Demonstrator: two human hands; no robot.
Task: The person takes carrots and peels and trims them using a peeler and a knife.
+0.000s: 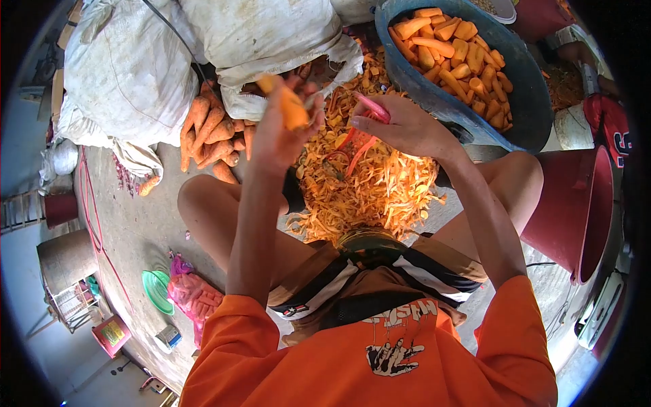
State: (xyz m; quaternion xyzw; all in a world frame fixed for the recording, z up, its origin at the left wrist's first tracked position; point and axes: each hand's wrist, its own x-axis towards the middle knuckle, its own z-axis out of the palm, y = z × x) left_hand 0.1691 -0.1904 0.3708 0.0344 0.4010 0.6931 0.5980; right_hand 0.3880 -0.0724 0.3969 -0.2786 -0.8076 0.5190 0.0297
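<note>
My left hand (288, 125) is closed around a peeled orange carrot (293, 108), slightly blurred, in front of the white sacks. To its right, my right hand (400, 125) grips a red peeler (371, 108) by its handle, apart from the carrot. Beneath both hands lies a heap of orange peelings (373, 197) between my knees. Unpeeled carrots (210, 132) spill from a sack onto the floor left of my left hand. Peeled carrots (461, 64) fill part of a blue tub (532, 108) at the upper right.
White sacks (135, 68) stand at the upper left. A red bucket (569, 210) is beside my right knee. On the left floor are a green basin (157, 292), a pink bag (193, 295) and a can (167, 338). Another person's red clothing (607, 129) shows at the right edge.
</note>
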